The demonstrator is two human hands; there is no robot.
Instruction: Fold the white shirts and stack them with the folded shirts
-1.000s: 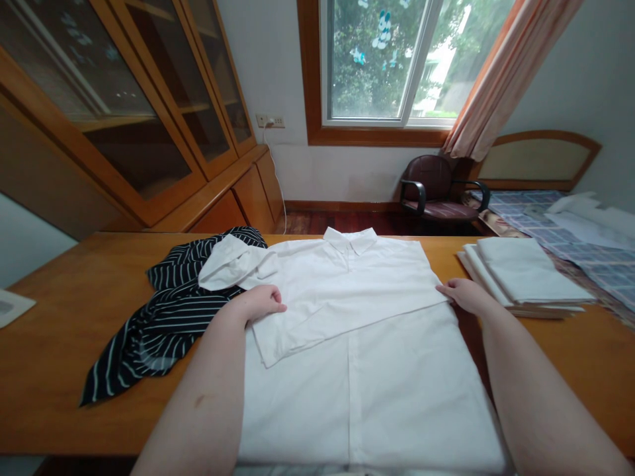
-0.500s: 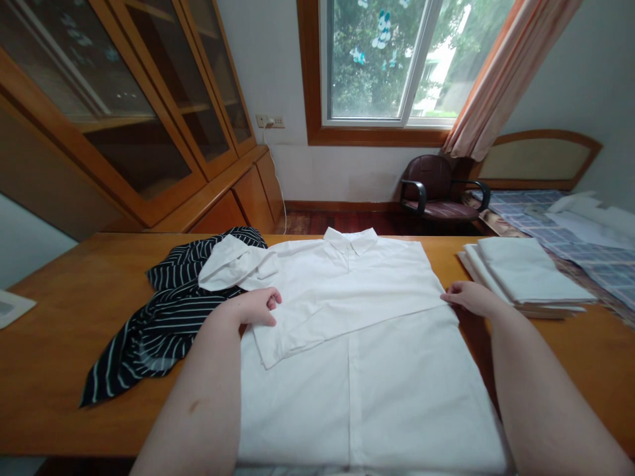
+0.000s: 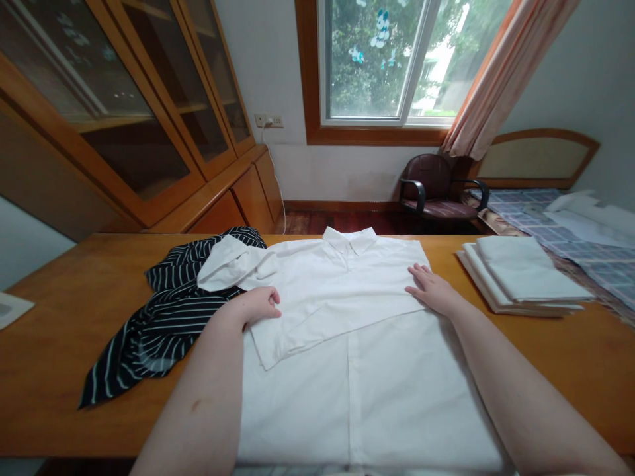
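A white collared shirt (image 3: 337, 284) lies front up on the wooden table, with its right-hand sleeve folded across the body toward the left. Its other sleeve (image 3: 231, 264) is bunched over a black-and-white striped garment (image 3: 169, 317). At the shirt's left side, my left hand (image 3: 258, 305) has its fingers curled in a pinch at the cloth; how much fabric is between them is partly hidden. My right hand (image 3: 430, 289) lies flat on the shirt's right side, fingers spread, above the folded sleeve.
A stack of folded white cloths (image 3: 526, 271) sits on the table (image 3: 44, 370) to the right. Beyond the table are a glass-door cabinet (image 3: 149, 112), a maroon armchair (image 3: 436, 188) and a bed (image 3: 560, 205). A pale flat object (image 3: 14, 309) lies at the far left edge.
My right hand has let go of the shirt's right edge and moved left onto the shirt, its fingers now spread. My left hand has stayed nearly in place, its fingers drawn closer together.
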